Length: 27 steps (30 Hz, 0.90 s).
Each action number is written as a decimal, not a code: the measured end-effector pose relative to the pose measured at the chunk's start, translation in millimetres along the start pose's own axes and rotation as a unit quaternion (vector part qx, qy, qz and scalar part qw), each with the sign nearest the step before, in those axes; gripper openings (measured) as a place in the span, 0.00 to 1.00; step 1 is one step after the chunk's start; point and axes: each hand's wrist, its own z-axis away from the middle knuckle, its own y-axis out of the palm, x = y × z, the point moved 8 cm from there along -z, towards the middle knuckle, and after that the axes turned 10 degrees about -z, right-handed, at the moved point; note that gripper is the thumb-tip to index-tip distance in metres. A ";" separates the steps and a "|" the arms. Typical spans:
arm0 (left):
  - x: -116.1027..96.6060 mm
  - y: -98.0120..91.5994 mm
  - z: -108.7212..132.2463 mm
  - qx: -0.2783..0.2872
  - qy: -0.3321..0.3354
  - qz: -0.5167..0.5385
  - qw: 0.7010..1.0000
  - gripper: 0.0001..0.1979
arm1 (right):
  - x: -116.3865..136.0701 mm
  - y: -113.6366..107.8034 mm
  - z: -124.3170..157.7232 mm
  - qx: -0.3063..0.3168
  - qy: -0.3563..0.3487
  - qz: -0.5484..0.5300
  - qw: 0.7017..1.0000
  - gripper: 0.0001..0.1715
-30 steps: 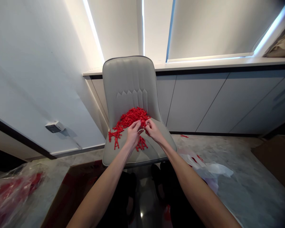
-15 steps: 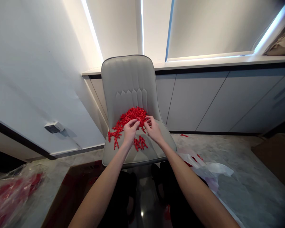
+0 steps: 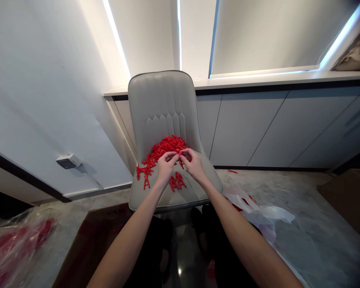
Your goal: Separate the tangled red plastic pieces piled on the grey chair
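Observation:
A heap of small red knotted cord pieces lies on the seat of a grey padded chair. My left hand and my right hand meet at the heap's front right edge. Between their pinched fingertips is one red knotted cord piece, with its two short ends hanging down. Just below my hands, several similar red pieces are laid side by side on the seat. More single red pieces spread out at the seat's left side.
On the floor at right lies a crumpled white plastic bag; a stray red piece is near the cabinets. A clear bag with red contents sits at lower left, beside an open cardboard box.
My hands have come closer together, and the fingertips now nearly touch around the red piece. The heap and the laid-out pieces look the same.

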 end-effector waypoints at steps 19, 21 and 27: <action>-6.9 -9.4 -0.8 -0.013 0.000 -0.070 0.997 0.16 | -4.6 -4.8 -0.3 -0.041 0.033 -0.031 0.998 0.15; -8.2 -31.8 -6.2 -0.044 0.021 -0.199 0.979 0.13 | -8.4 -10.1 -2.0 -0.061 0.047 -0.046 0.996 0.16; 31.3 -114.2 -15.7 -0.029 -0.145 -0.637 0.757 0.13 | -23.0 -23.4 -2.7 -0.101 0.114 -0.064 0.986 0.19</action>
